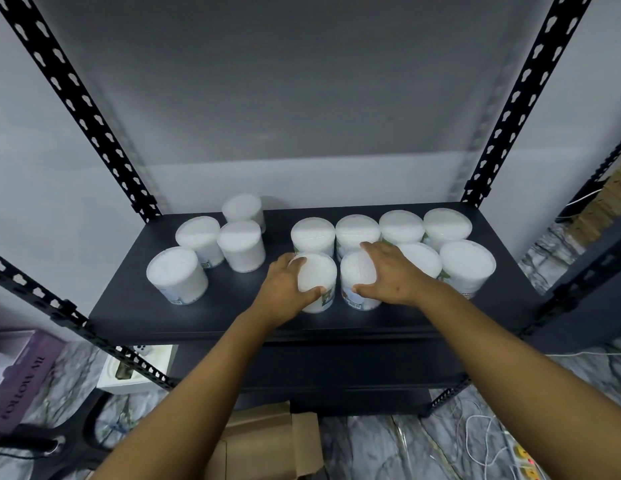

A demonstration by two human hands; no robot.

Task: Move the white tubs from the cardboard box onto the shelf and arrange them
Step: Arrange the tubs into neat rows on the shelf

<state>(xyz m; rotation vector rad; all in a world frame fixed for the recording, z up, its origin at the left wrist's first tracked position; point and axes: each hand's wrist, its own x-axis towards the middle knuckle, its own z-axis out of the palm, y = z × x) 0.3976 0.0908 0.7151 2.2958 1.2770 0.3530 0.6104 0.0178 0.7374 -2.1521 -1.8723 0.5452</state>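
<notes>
Two hands on shelf: left hand grips round white tub, right hand grips neighbouring tub; white lids, labelled sides; more tubs beyond.

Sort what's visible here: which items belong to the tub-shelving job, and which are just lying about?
Job: white tubs on the shelf; left hand and right hand, each gripping a front tub; cardboard box below.

Lying about: purple box, white cables, power strip.
</notes>
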